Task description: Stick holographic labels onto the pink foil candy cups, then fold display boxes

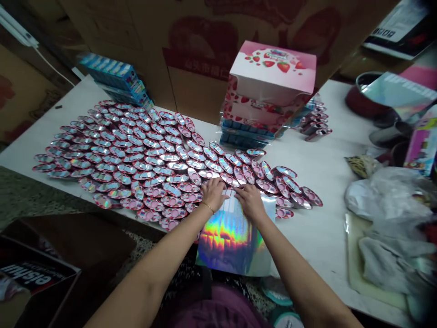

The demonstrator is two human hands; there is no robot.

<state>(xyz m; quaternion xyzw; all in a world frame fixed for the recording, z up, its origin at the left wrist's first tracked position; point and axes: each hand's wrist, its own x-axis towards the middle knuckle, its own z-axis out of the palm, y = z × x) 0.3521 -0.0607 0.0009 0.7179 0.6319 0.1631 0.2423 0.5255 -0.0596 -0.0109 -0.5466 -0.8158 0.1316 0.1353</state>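
A: Where do we find the hands at this moment?

B: We find the left hand (213,195) and right hand (251,200) apart from each other, fingers at the far edge of a holographic sheet (235,237). Some fingertips are hidden, so we can't make out whether either is pinching anything.

A: And around the sheet?

B: It lies at the near side of the bench (327,168), its near end seeming to reach past the edge. Oval packs (154,161) crowd beyond it and to its left, with a few to its right. Farther beyond it, we see a pink strawberry box (273,68) topping a stack.

A: What could go wrong?

B: We would watch the sheet's far edge. A forward push there could shunt the closest packs into their neighbours; grouped so tightly, several might tip. Left of the sheet, packs stand along the bench's edge, where a sideways sweep of the left forearm (170,255) could send one to the floor (44,196). Uneven pressure from the fingers could also crease the sheet.
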